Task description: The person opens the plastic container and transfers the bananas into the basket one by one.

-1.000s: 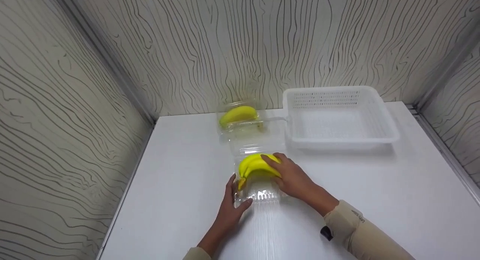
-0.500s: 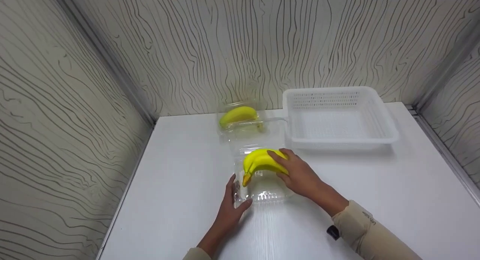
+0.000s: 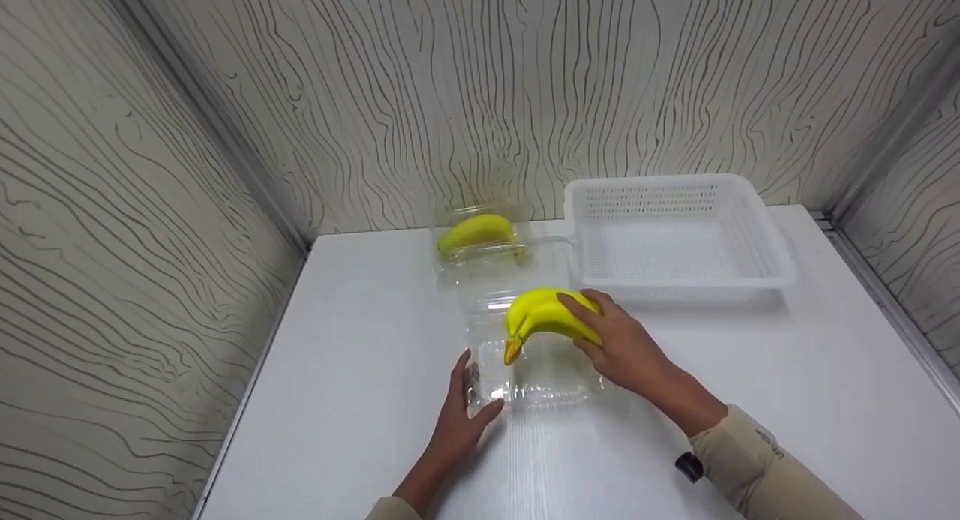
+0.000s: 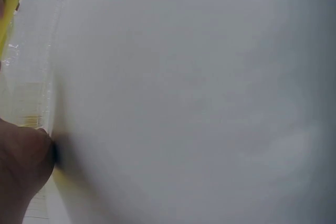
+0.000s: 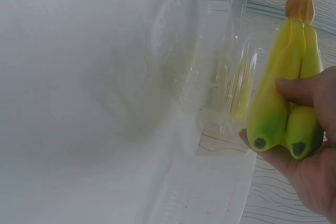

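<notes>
My right hand (image 3: 626, 347) grips a bunch of yellow bananas (image 3: 544, 310) by its tip end, thumb on one side and fingers on the other. The brown stem points toward the left and down in the head view; greenish tips with dark ends show on the bunch (image 5: 283, 93) in the right wrist view. Under the bunch lies an opened clear plastic clamshell container (image 3: 551, 396), its lid folded back toward the wall. My left hand (image 3: 461, 422) holds the near left corner of that container between thumb and fingers. In the left wrist view the thumb (image 4: 31, 150) sits at its edge.
Behind the container, a yellow banana bunch (image 3: 480, 231) sits in another clear clamshell against the patterned wall (image 3: 487, 92). A white perforated plastic basket (image 3: 679, 282) stands at the back right of the white table (image 3: 337, 355). Wall panels flank both sides.
The right hand has lifted the banana bunch and carried it rightward and slightly away, above the container, uncovering more of its base. The left hand has stayed at the corner.
</notes>
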### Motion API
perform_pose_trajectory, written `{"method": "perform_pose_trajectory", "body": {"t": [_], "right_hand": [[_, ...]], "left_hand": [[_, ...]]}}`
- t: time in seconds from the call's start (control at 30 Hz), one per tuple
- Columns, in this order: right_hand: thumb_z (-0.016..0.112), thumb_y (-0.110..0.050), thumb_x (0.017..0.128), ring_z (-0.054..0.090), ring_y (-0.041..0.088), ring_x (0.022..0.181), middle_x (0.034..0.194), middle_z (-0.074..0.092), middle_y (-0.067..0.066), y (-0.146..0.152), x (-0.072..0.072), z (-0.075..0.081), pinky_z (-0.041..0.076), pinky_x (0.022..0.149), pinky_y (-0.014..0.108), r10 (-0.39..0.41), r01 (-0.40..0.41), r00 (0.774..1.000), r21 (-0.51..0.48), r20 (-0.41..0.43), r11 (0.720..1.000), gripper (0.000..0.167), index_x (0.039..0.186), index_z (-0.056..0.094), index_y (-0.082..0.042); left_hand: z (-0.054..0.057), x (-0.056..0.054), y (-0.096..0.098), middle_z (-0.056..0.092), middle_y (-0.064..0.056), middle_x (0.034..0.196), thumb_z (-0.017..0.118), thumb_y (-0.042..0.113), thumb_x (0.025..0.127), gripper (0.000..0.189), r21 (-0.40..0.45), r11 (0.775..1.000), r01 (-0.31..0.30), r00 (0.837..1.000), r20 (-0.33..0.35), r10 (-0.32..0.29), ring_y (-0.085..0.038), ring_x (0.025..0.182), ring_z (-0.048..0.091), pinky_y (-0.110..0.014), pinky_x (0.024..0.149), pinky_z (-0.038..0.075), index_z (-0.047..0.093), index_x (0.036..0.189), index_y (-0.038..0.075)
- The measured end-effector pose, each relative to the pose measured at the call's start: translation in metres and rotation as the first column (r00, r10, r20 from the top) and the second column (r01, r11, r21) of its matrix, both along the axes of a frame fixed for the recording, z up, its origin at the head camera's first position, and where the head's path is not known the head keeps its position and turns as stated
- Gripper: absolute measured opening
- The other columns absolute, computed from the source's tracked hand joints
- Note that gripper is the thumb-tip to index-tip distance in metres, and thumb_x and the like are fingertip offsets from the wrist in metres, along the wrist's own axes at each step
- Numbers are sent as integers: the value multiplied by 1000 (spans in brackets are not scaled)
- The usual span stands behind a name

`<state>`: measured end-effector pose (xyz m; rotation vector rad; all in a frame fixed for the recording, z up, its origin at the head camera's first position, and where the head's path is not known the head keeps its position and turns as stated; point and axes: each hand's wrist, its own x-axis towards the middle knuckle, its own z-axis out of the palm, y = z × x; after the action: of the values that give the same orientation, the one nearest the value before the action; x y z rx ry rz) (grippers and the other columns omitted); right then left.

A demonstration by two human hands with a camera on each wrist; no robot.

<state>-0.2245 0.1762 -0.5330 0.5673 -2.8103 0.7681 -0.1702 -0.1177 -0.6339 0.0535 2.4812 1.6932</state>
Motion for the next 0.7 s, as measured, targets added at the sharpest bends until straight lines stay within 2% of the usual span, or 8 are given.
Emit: {"method": "perform_pose_trajectory", "body": {"t": [0.13, 0.37, 0.53, 0.7], "right_hand": [[82, -13, 94, 69, 39, 122, 157, 51, 19, 9, 2, 0, 61, 104, 57, -9, 9, 1000, -1, -27, 1000, 80, 160, 46, -39], [84, -10, 92, 70, 39, 116, 153, 54, 18, 27, 5, -1, 63, 98, 57, -25, 25, 996, -8, -87, 1000, 81, 160, 49, -35], [82, -11, 94, 69, 37, 112, 154, 53, 20, 42, 8, 4, 63, 96, 58, -54, 54, 996, -12, -71, 998, 79, 161, 47, -34], [78, -13, 97, 66, 37, 110, 156, 48, 22, 61, 9, 10, 62, 96, 59, -114, 114, 993, -28, -12, 993, 77, 163, 43, -33]], "left_hand": [[0, 0, 1, 26, -21, 177, 77, 38, 97, 97, 1, 1000, -8, 1000, 1, 8, -44, 165, 27, -68, 132, 24, 14, 171, 32], [1, -1, 3, 25, -19, 178, 76, 41, 97, 97, -16, 1000, -25, 999, 46, 26, -44, 166, 25, -67, 132, 24, 13, 171, 35], [1, 0, 2, 25, -22, 178, 76, 39, 97, 97, 2, 1000, -30, 999, 38, 30, -45, 165, 24, -65, 133, 23, 14, 171, 33], [1, 1, 2, 26, -22, 177, 76, 40, 97, 97, 1, 1000, -24, 999, 27, 24, -45, 165, 26, -65, 133, 25, 14, 171, 33]]}}
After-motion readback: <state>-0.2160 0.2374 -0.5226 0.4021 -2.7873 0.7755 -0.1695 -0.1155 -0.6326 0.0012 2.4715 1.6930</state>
